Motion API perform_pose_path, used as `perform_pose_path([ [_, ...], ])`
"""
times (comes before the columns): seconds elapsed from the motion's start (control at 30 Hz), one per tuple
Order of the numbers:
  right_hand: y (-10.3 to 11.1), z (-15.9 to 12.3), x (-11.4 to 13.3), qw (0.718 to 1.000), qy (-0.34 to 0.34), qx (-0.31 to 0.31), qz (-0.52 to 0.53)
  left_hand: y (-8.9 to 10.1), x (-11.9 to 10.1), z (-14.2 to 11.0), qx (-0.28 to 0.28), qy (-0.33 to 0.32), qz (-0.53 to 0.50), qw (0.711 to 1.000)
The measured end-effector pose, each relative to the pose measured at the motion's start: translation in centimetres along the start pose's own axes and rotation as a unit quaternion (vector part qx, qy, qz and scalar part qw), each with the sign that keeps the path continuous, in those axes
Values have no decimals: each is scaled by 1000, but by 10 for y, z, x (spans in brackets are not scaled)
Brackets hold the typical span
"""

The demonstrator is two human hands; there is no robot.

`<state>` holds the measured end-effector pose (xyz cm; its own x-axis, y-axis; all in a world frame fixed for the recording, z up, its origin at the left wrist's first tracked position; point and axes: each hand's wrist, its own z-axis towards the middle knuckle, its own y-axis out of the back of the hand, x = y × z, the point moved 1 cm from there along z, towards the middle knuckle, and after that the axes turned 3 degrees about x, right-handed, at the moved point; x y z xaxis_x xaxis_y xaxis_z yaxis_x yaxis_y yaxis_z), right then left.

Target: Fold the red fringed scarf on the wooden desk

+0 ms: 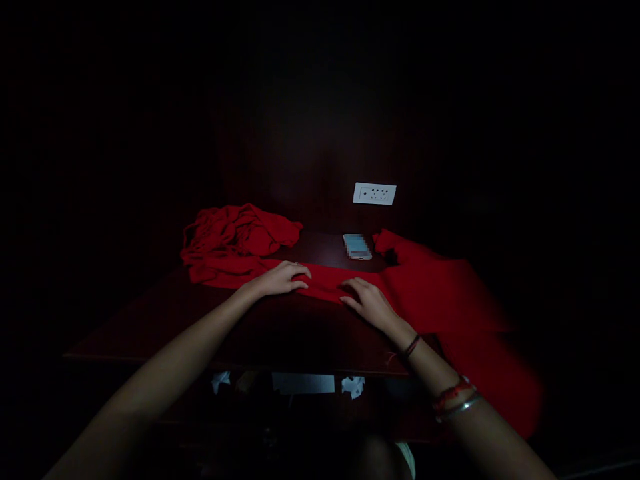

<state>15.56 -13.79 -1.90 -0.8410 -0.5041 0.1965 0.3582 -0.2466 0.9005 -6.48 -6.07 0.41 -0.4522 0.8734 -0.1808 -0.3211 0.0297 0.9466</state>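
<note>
Red cloth (pixel 326 283) on worktop (pixel 200 327): bunched left, flat strip mid, spread right. Left hand (pixel 280 279), right hand (pixel 370 303) at strip, fingers loosely parted, no pinch visible. Smoothing, probably; next stroke wants light, even pressure.

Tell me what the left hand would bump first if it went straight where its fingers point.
Probably the right hand, across the strip of red cloth, though depth is hard to judge.

no writing, label, brand or number can be read. the screen of the phone (pixel 357 246), below the wall socket (pixel 375 193), is blurred into squares; any marks on the socket are too small to tell.
</note>
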Motion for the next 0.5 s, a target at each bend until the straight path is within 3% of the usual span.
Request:
perform_pose_path([
  [0.13, 1, 26, 18, 998, 45, 44, -18, -2, 4, 0, -18, -14, -11, 1000],
  [0.23, -2, 46, 25, 997, 43, 64, -24, -4, 6, -1, -18, -20, 0, 1000],
  [0.5, -10, 53, 15, 999, 31, 17, 39, -4, 8, 1, -23, -1, 88, 996],
])
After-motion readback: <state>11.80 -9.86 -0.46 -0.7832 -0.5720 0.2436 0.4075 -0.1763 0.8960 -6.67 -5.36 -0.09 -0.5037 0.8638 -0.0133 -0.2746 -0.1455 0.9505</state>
